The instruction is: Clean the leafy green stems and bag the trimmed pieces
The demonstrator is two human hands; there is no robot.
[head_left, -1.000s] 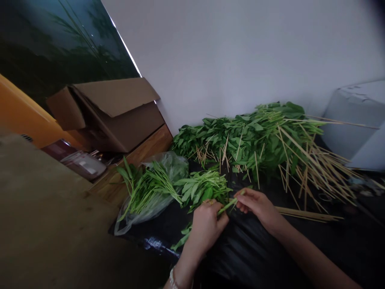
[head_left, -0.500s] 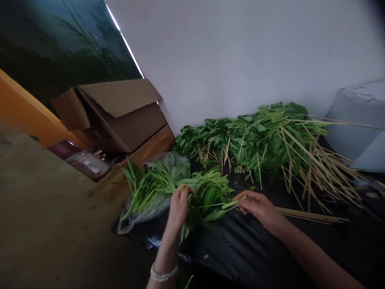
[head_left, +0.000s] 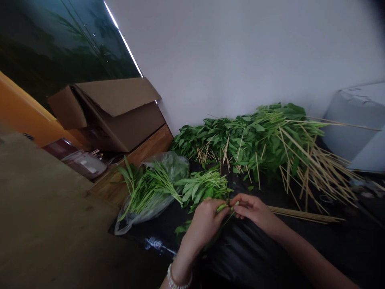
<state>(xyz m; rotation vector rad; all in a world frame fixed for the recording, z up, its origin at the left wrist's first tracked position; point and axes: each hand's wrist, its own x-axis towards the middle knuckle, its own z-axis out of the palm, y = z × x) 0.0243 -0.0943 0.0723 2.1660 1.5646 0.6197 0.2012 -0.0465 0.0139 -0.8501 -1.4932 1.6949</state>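
Note:
My left hand (head_left: pixel 206 218), with a beaded bracelet at the wrist, is closed on green vegetable stems (head_left: pixel 221 208). Their leaves hang below it, partly hidden by the hand. Touching the same stems at their cut ends, my right hand (head_left: pixel 252 209) pinches them between thumb and fingers. Just behind my hands lies a small pile of leafy greens (head_left: pixel 204 185) on black plastic sheeting (head_left: pixel 249 253). Farther left, more long-stemmed greens (head_left: pixel 153 186) rest on a clear plastic bag (head_left: pixel 129 224).
A large heap of greens (head_left: pixel 252 136) runs along the wall, with many thin sticks (head_left: pixel 325 172) at its right. More thin sticks (head_left: pixel 306 214) lie beside my right forearm. An open cardboard box (head_left: pixel 120 116) stands at left, and a pale container (head_left: pixel 355 124) at right.
My left hand has moved right and closer to me, meeting my right hand at the stems. The right hand has stayed almost in place, still pinching the stem ends.

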